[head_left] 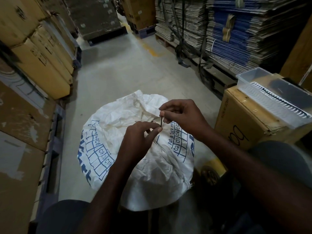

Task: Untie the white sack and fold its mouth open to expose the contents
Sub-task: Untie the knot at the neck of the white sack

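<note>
Standing on the floor [118,73] between the knees: the white sack [135,149], bulging and full, its gathered mouth [143,108] crumpled at the top and pointing away. Woven plastic cloth with blue print, by the look of it: thin, crinkly, soft enough to fold yet prone to spring back, and probably slick under dry fingers. Heavy as a whole, judging by the swollen sides, so no lifting called for; only the neck needs working.

Pinched between both hands: a thin dark tie [161,122], short and straight, stretched upright just above the bunched cloth. Right hand [182,114] closed on its upper end with thumb and forefinger; left hand [140,134] closed on its lower end, close to the knot. Whether cord or stiff plastic strip, impossible to tell at this size.

Best hold for the tie: right at the knot, fingertips only, since so fine a strand slips easily. For folding afterwards: grip the hem of the mouth on 2 opposite sides and roll outward and down, against the stiffness of the weave. Contents not visible yet. To the right, a cardboard box [244,119] carrying a clear plastic tray [270,92], well clear of the work.
</note>
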